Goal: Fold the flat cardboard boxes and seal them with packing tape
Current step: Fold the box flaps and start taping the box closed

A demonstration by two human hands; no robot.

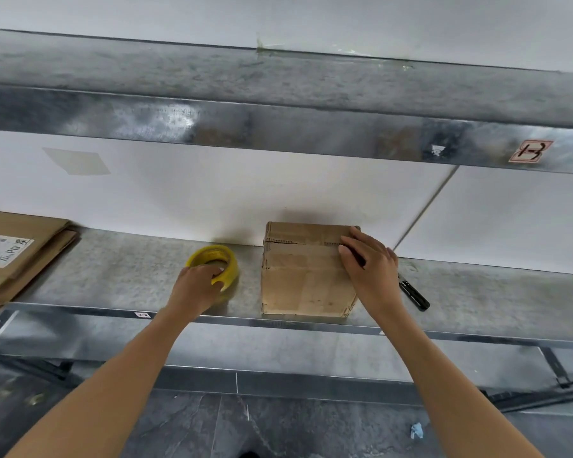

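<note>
Tape roll in the left hand, assembled box steadied by the right, on the metal shelf.

The cardboard box (306,272) stands mid-shelf (113,269), its near face at the front edge and its back close to the wall. The right hand (371,262) lies with fairly straight fingers pressed flat over the box's top right edge, not clamped round it. Just left of the box, apart from it, the yellow tape roll (215,259) sits tilted. The left hand (196,285) curls its fingers over the roll's near rim and grips it. Judging by this, the tape must travel rightward to the box top, whose flap seam runs left to right, so the left hand is the nearer one. Flat boxes (17,256) are stacked at the shelf's left end, and a black tool (414,294) lies right of the box.
</note>
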